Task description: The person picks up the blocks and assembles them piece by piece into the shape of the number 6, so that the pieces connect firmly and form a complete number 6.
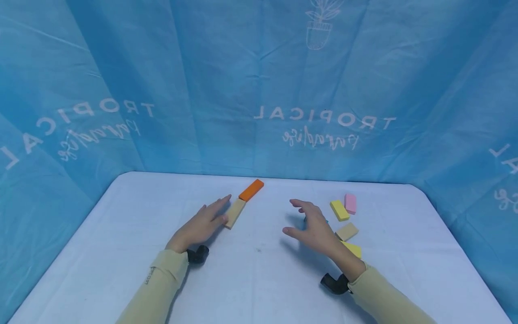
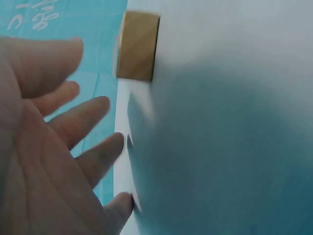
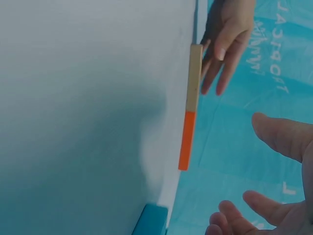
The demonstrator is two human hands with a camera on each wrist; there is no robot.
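Observation:
A plain wooden block (image 1: pixel 234 214) and an orange block (image 1: pixel 251 190) lie end to end in a slanting line, left of the table's middle. My left hand (image 1: pixel 201 226) is beside the wooden block, fingers spread, its thumb overlapping the block's near end in the head view. In the left wrist view the wooden block's end (image 2: pixel 139 46) shows past the thumb, and the palm is bare. My right hand (image 1: pixel 314 227) hovers over the table with thumb and fingers apart, holding nothing. It mostly hides a blue block, which appears in the right wrist view (image 3: pixel 151 220).
Right of my right hand lie a yellow block (image 1: pixel 339 210), a pink block (image 1: pixel 350 204), another wooden block (image 1: pixel 346 231) and a second yellow block (image 1: pixel 353 249), partly behind the wrist. A blue printed curtain (image 1: pixel 226 90) hangs behind the white-covered table (image 1: pixel 251 288).

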